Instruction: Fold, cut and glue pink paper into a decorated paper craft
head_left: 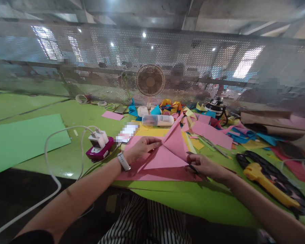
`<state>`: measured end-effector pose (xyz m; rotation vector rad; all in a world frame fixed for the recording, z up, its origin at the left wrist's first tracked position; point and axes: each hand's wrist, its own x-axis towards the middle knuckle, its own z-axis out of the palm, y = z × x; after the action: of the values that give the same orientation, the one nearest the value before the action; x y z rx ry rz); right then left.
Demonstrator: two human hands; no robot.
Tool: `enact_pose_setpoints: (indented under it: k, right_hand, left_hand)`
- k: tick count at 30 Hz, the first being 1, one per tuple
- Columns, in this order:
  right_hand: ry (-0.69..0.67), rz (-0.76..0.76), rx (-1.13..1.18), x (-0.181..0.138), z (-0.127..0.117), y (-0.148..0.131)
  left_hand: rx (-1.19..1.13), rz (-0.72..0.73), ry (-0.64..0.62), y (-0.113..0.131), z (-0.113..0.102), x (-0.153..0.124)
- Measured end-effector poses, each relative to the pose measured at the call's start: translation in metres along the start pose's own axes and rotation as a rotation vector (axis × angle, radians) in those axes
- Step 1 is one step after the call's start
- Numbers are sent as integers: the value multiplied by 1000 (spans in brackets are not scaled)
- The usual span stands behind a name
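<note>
A folded sheet of pink paper [165,161] lies in front of me, with one flap standing up toward the back. My left hand [143,147] pinches it near the middle fold, thumb and forefinger pressed together. At the paper's right edge, my right hand [202,165] has its fingers curled around a thin dark tool [193,168]; its kind is not clear. The thumb and forefinger of that hand touch or nearly touch the paper's right corner. More pink paper lies flat beneath the folded part.
A lit phone [128,132] and a purple power socket [100,150] with white cables are on the left. Behind the paper are a clear bottle [157,120], a fan [149,81] and colored paper scraps. A yellow-handled tool [271,186] lies right.
</note>
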<state>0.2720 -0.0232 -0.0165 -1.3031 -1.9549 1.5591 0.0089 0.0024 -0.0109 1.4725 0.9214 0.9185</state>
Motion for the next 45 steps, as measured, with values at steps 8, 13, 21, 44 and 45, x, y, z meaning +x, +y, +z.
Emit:
enact_pose_setpoints:
  k: [8,13,21,44,45]
  right_hand:
    - [-3,-9,14,-2,1,-3]
    - [1,8,-10,-4,1,-3]
    - [17,5,-12,-3,-1,0]
    - [588,203,-811,-21,-117,40]
    - [615,231,-882,-22,-122,44]
  left_hand:
    - [-12,-16,-7,2,0,-1]
    - [-6,-11,-2,2,1,-1]
    - [17,-9,6,1,1,-1]
    - [-205,-90,130,3,-12,2]
    - [-223,-98,128,3,-13,3]
